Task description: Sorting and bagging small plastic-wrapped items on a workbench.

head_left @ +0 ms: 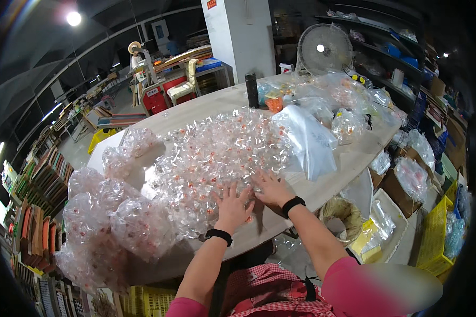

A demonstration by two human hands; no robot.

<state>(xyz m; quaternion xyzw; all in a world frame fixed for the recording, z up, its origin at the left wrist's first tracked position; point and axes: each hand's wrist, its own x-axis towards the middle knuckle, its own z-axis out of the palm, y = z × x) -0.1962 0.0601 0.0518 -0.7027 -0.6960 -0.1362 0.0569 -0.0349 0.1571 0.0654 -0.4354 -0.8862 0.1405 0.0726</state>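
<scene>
A wide heap of small clear plastic packets with orange-red bits (211, 153) covers the middle of the table. At its near edge my left hand (234, 205) lies palm down on the packets, fingers spread. Close beside it, my right hand (272, 189) also rests on the heap's near right edge with its fingers stretched out. Neither hand grips anything. Dark bands circle both wrists. To the left sit several filled clear bags (140, 224) with similar reddish bits inside. Right of the heap lies a flat stack of clear plastic bags (308, 140).
A black bottle (252, 90) stands at the table's far side, near more filled bags (349, 126) and a fan (325, 48). Along the right are a yellow crate (433, 238), a white tray (390, 222) and a cardboard box (399, 185). The table's (238, 243) near edge runs below my hands.
</scene>
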